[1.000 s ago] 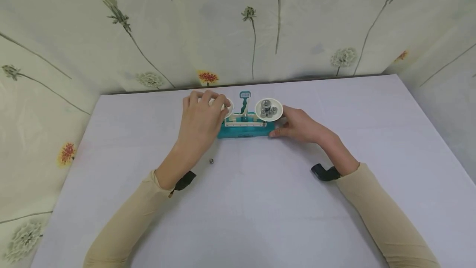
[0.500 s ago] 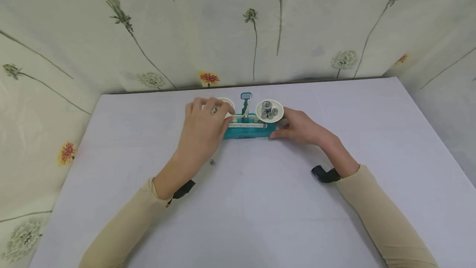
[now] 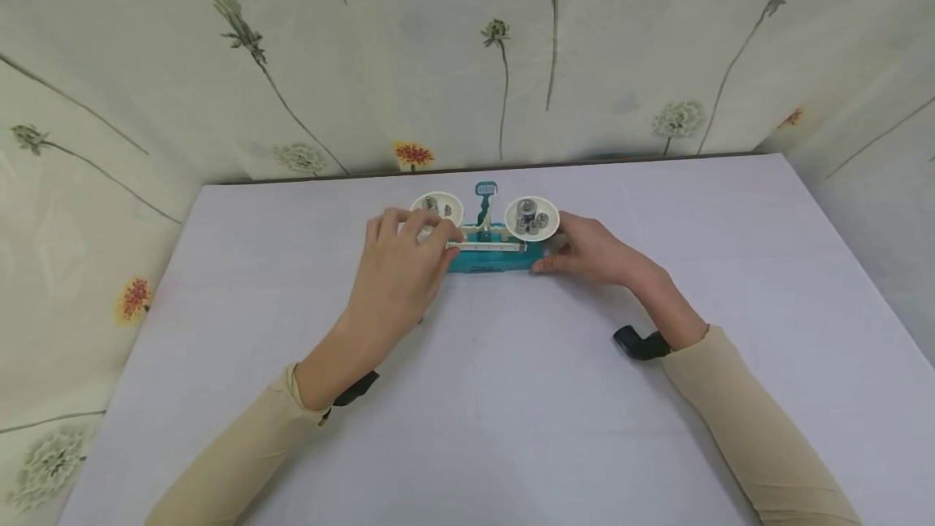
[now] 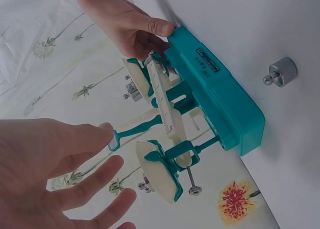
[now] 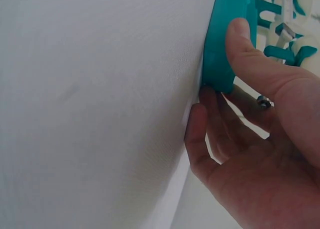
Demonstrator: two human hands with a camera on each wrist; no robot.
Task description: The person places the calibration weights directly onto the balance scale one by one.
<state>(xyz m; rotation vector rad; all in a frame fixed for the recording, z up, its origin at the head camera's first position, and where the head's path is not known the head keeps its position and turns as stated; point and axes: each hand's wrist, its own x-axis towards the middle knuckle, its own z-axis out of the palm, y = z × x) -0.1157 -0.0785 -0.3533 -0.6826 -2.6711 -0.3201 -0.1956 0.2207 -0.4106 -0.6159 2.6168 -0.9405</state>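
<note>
A teal balance scale [image 3: 504, 260] with two cream pans stands near the table's far edge. Its right pan [image 3: 553, 230] carries several metal weights [image 3: 527, 211]; a couple of small weights [image 3: 430, 203] sit in the left pan [image 3: 456, 203]. My right hand [image 3: 592, 250] grips the right end of the base, thumb in front and fingers behind, as the right wrist view shows. My left hand [image 3: 398, 266] hovers in front of the scale's left side, overlapping the left pan from above. In the left wrist view its fingers [image 4: 85, 186] are spread and hold nothing.
One loose metal weight [image 4: 284, 71] lies on the white table [image 3: 511, 396] in front of the scale; the left hand mostly hides it in the head view. Behind the far edge hangs a flower-printed curtain [image 3: 409, 63].
My left hand has drawn back from over the left pan toward me, uncovering that pan and the weights in it. The right hand keeps its grip on the base.
</note>
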